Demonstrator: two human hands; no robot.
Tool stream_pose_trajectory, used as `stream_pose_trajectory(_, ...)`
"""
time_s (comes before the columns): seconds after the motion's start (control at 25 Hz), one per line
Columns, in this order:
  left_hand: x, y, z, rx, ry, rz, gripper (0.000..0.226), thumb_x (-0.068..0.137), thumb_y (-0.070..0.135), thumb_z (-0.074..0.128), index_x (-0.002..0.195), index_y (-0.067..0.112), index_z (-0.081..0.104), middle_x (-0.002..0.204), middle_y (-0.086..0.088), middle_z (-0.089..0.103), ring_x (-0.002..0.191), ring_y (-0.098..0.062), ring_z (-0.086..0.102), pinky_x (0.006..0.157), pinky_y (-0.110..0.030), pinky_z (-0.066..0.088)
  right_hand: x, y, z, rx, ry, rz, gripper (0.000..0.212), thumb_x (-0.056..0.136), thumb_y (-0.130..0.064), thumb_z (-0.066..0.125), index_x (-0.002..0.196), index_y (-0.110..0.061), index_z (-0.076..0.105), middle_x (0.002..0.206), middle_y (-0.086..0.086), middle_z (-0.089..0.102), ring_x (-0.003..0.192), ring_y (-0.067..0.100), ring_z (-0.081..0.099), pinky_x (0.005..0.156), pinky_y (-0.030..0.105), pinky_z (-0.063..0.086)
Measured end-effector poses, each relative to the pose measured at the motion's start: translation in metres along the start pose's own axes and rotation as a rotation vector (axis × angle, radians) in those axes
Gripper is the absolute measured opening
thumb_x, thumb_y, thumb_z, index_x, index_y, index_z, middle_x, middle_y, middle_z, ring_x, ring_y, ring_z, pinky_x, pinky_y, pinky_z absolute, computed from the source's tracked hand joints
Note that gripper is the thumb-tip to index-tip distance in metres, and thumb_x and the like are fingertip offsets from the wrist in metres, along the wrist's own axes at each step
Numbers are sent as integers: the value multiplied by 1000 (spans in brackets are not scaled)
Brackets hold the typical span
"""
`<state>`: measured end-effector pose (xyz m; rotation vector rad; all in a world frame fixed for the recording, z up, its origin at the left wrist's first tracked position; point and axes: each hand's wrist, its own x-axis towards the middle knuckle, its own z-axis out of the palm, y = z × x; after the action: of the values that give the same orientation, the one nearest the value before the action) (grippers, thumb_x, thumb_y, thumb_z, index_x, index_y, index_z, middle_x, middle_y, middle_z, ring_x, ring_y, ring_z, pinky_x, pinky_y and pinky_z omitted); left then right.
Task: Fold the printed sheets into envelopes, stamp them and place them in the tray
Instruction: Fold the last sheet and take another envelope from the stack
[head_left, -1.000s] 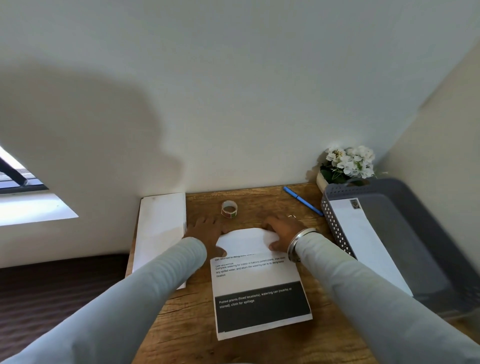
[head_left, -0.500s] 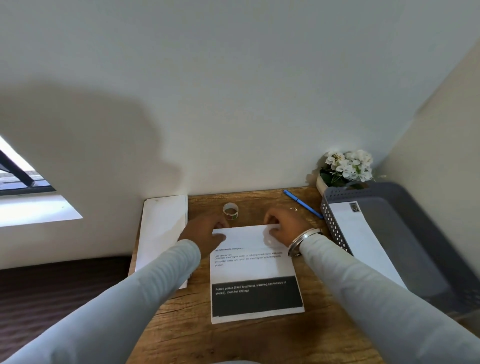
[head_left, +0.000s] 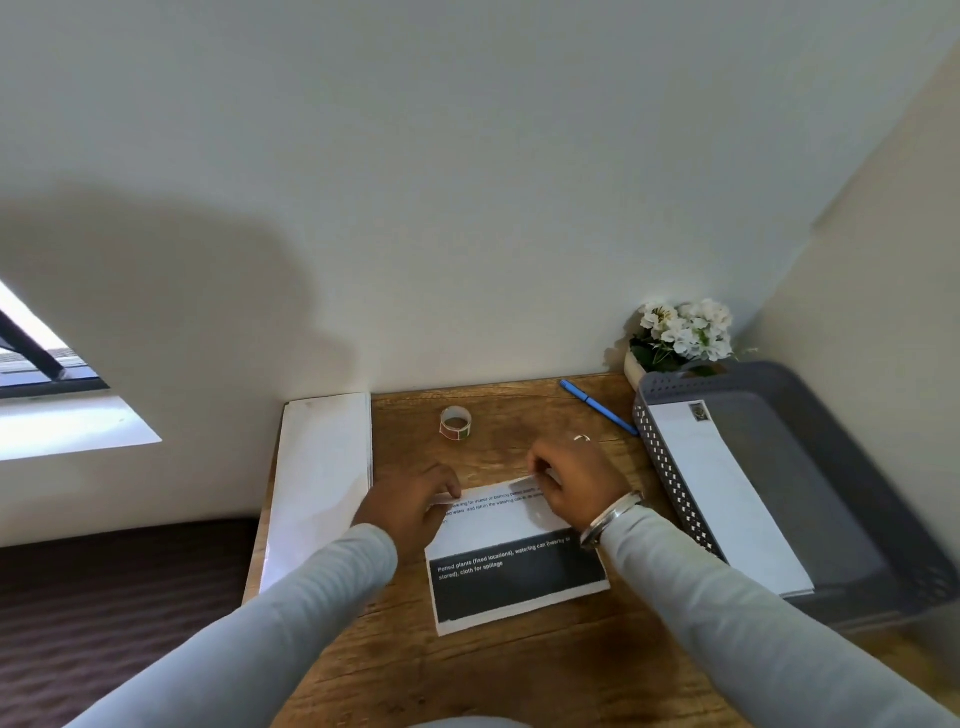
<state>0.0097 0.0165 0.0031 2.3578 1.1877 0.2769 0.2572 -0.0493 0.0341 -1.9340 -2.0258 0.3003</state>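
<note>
A printed sheet (head_left: 511, 566) with a black band across its near end lies on the wooden desk (head_left: 467, 670). My left hand (head_left: 410, 506) pinches its far edge at the left. My right hand (head_left: 576, 480), wearing a ring and a metal bangle, pinches the same edge at the right. The far part of the sheet is bent over, and only the middle text lines and the black band show. A small roll of stamps (head_left: 455, 423) stands beyond my hands. The grey perforated tray (head_left: 675, 483) on the right holds a white envelope (head_left: 727, 499) with a stamp on its far corner.
A stack of white paper (head_left: 322, 478) lies along the desk's left edge. A blue pen (head_left: 597, 408) rests near the back wall, beside a pot of white flowers (head_left: 680, 335). Walls close off the back and right sides.
The sheet's far edge was laid flat half a second ago. Now both hands have drawn that edge toward me, so the visible sheet is shorter. The sheet has also turned slightly.
</note>
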Motion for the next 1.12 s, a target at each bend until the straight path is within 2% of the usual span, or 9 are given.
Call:
stream_pose_trajectory(0.08, -2, -3, 3, 50, -25, 23, 22, 94, 26, 62, 111, 40, 57, 128, 15, 60, 113, -16, 57, 95, -21, 47, -6, 0, 5, -80, -35, -26, 14, 87, -14, 61, 90, -27, 59, 97, -9, 59, 88, 11, 49, 84, 29, 44)
stream_pose_trajectory(0.24, -3, -8, 10, 157, -111, 103, 34, 93, 37, 61, 126, 37, 55, 142, 12, 48, 131, -15, 44, 110, -26, 33, -18, 7, 23, -151, -154, -27, 16, 85, -22, 62, 100, -25, 62, 108, -4, 59, 102, 19, 52, 94, 36, 44)
stream_pose_trajectory(0.32, -3, -8, 13, 205, -171, 112, 48, 90, 55, 58, 134, 36, 51, 147, 11, 41, 136, -15, 37, 113, -29, 29, -22, 11, 29, -145, -168, -18, 25, 84, -38, 63, 106, -26, 64, 112, -5, 58, 107, 18, 51, 95, 38, 45)
stream_pose_trajectory(0.44, -4, -4, 17, 261, -208, 80, 69, 84, 76, 45, 141, 37, 45, 150, 12, 36, 139, -15, 30, 117, -37, 26, -22, 6, 31, -170, -195, 39, 52, 86, -65, 48, 117, -26, 64, 120, -5, 56, 112, 16, 49, 96, 36, 44)
stream_pose_trajectory(0.56, -2, 4, 25, 337, -149, 78, 66, 96, 63, 35, 153, 29, 31, 160, 6, 26, 148, -20, 20, 121, -39, 13, -22, -11, 40, -177, -167, 31, 53, 96, -55, 41, 134, -21, 57, 137, 0, 53, 126, 21, 48, 106, 38, 41)
stream_pose_trajectory(0.68, -3, 10, 42, 420, -136, 32, 66, 103, 52, 22, 159, 21, 7, 167, -1, 4, 153, -24, -2, 121, -41, -4, -21, -28, 58, -165, -246, 21, 58, 103, -40, 38, 155, -15, 29, 162, 6, 28, 150, 24, 23, 123, 40, 17)
stream_pose_trajectory(0.76, -6, 8, 54, 463, -154, -16, 69, 101, 55, 11, 159, 19, -2, 167, -3, -7, 153, -25, -10, 123, -45, -5, -18, -33, 68, -207, -288, 27, 62, 104, -39, 34, 158, -15, 16, 166, 6, 14, 154, 24, 9, 124, 42, 6)
stream_pose_trajectory(0.92, -7, -2, 62, 485, -134, -5, 77, 96, 60, 5, 159, 17, 4, 167, -6, 0, 153, -27, -4, 123, -47, 1, -19, -19, 71, -273, -285, 47, 72, 97, -54, 16, 159, -18, 8, 167, 4, 9, 154, 25, 6, 125, 45, 7)
stream_pose_trajectory(1.12, -7, 2, 59, 498, -141, -6, 75, 99, 60, 10, 158, 16, -4, 167, -7, -8, 153, -29, -10, 123, -50, -1, -21, 22, 56, -276, -263, 206, 70, 101, -56, 21, 160, -23, 0, 168, -1, -1, 154, 23, -1, 124, 48, 7)
